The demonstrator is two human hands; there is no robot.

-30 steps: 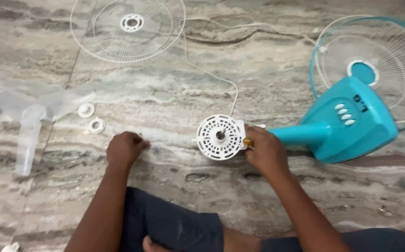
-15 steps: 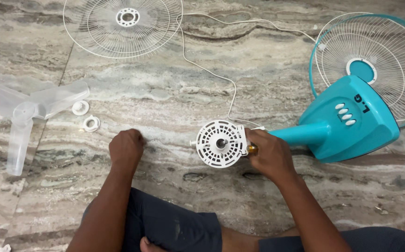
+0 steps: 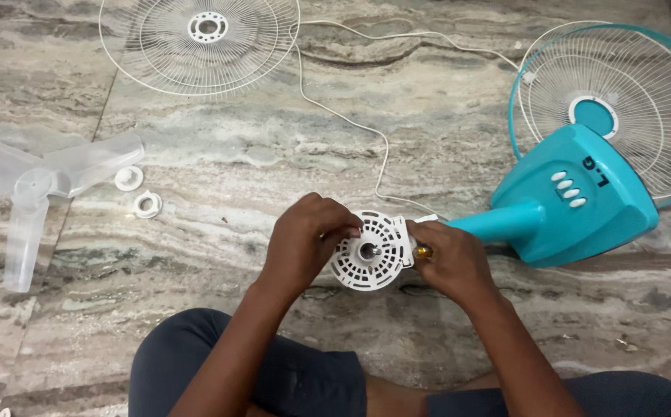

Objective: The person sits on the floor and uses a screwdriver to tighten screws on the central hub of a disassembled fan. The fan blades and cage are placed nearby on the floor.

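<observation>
I am sitting on a streaked marble floor (image 3: pixel 219 147) with the parts of a table fan spread about me. Toward the far right edge lies the biggest piece, the teal fan base (image 3: pixel 575 205) with its row of white buttons, and a wire rear guard (image 3: pixel 621 100) with a teal rim lies partly beneath it. At the far edge, left of the middle, lies the loose white front guard (image 3: pixel 200 38), flat on the stone, and a thin white cord (image 3: pixel 358 127) winds from beside it toward my hands. By the left edge rests the clear plastic fan blade (image 3: pixel 38 189), three-winged, with two small white rings just beside it: a round cap (image 3: pixel 129 177) and a lock nut (image 3: pixel 147 205), near each other but not touching. Close in front of my knees, about the middle of the near edge, is the white slotted motor housing (image 3: pixel 374 251), round, its shaft pointing up at me, joined to the teal neck of the base. My left hand (image 3: pixel 304 239) is curled over the housing's left rim, fingertips pressing on its face. My right hand (image 3: pixel 455 259) is closed round the right side, where a small brass-coloured knob (image 3: pixel 425 251) shows against the fingers; whether I pinch the knob itself I cannot tell.
</observation>
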